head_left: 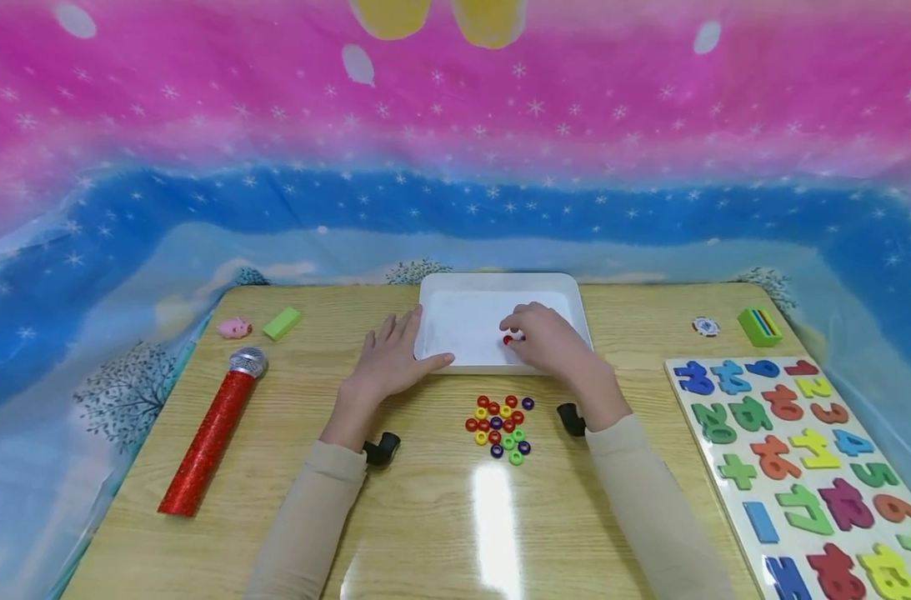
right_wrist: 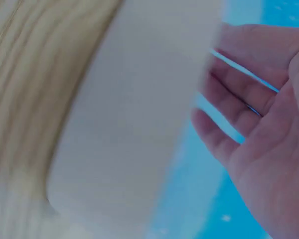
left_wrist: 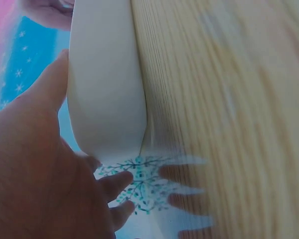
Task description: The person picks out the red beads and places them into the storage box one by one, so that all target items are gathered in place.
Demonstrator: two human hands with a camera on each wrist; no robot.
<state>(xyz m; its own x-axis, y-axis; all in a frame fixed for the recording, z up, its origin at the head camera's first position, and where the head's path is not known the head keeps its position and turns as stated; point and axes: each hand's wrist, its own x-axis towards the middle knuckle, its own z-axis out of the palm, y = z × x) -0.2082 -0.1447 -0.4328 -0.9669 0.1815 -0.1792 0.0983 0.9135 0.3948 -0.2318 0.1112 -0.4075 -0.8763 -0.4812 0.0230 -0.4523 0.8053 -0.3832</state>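
A shallow white tray (head_left: pixel 463 369) stands at the back of the table. Spread out flat, my left hand (head_left: pixel 386 360) touches the tray's left side, its thumb lying along the front corner; in the left wrist view the tray's wall (left_wrist: pixel 107 84) is beside the thumb. My right hand (head_left: pixel 551 337) is over the right part of the tray and pinches a small red ring (head_left: pixel 507 340) at its fingertips. In the right wrist view, those fingertips are hidden behind the blurred tray wall. Several red, yellow, green and dark blue rings (head_left: pixel 494 437) lie loose in front of the tray.
On the left lie a red glittery microphone (head_left: pixel 213 437), a pink pig figure (head_left: pixel 235 327) and a green block (head_left: pixel 282 323). To the right are a number puzzle board (head_left: pixel 740 508), a poker chip (head_left: pixel 705 326) and a green block with coloured stripes (head_left: pixel 759 327).
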